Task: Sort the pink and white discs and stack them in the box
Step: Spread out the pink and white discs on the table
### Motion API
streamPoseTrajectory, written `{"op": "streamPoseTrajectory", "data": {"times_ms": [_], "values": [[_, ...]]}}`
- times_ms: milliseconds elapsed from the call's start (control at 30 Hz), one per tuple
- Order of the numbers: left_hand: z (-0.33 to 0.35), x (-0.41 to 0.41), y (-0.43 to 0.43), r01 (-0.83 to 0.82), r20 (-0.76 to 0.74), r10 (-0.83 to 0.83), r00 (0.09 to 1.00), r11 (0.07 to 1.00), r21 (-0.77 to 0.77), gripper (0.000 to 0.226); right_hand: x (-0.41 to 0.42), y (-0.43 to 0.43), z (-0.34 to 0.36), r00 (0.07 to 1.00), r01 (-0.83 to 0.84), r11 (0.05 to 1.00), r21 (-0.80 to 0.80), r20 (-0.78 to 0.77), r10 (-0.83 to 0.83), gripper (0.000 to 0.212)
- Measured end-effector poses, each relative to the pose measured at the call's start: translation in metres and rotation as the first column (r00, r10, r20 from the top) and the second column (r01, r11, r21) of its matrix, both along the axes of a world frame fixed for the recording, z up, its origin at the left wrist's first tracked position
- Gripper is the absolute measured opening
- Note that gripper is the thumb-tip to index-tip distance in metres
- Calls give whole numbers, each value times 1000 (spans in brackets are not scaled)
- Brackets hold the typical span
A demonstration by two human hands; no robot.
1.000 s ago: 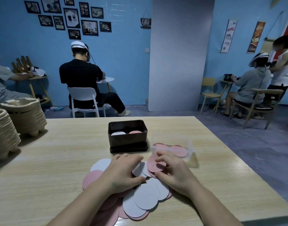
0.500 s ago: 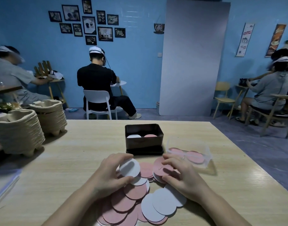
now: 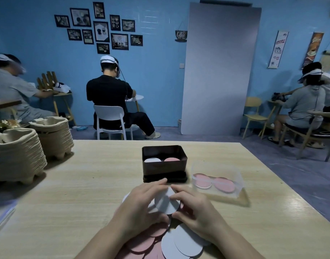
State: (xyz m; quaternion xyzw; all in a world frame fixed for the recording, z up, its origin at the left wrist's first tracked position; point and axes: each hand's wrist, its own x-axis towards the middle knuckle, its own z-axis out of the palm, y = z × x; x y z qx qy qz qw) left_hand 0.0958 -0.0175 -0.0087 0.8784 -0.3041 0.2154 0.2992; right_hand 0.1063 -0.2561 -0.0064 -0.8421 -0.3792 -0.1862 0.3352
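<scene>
**Progress: partial.** The dark box [image 3: 164, 168] is standing mid-tabletop [image 3: 85, 184] and is holding two stacks side by side, a white stack [image 3: 152, 160] on its left and a pink stack [image 3: 172, 159] on its right. Both are sitting well below the rim, so in my judgement only a small share of the discs is boxed so far.

The left hand [image 3: 141, 204] and right hand [image 3: 195, 208] are meeting just in front of the box. Each grip is clamping an edge of one white disc [image 3: 167, 202], which is being held above the pile and tilted toward the camera.

The loose pile [image 3: 179, 243] is lying nearest the person, with pink discs to the left and overlapping white ones to the right. This looks like the bulk of what is left to sort.

A clear container [image 3: 216, 170] just right of the box is holding two pink discs or stacks. I cannot tell whether these belong to the job.

**Limits of view:**
- The box's near wall is hiding the height of both stacks, so no count is possible.
- The hands and forearms are covering the middle of the pile, and the lower edge of the view is cutting off its near part.
- I cannot tell whether the held disc is single or several pressed together.
- The stacked pulp trays [image 3: 16, 152] at far left are taking no visible part.
</scene>
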Motion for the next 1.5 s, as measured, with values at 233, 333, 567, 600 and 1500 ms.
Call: {"op": "streamPoseTrajectory", "data": {"times_ms": [233,333,567,600,1500], "values": [[-6,-9,11,-37,92,56,994,981,-192,29,-5,-4,-1,998,38,986,161,-58,-30,30],[-3,-11,7,-4,60,15,998,982,-187,19,-7,-4,1,997,49,982,180,-62,-38,33],[-3,-12,3,24,51,-15,999,985,-171,5,-9,0,1,992,-11,978,208,-119,37,32],[-3,-12,3,29,45,-21,999,983,-179,7,-9,0,1,991,-13,978,208,-128,41,32],[-10,-6,6,-17,50,25,998,987,-159,16,4,0,7,997,-33,991,-133,-78,23,32]]}}
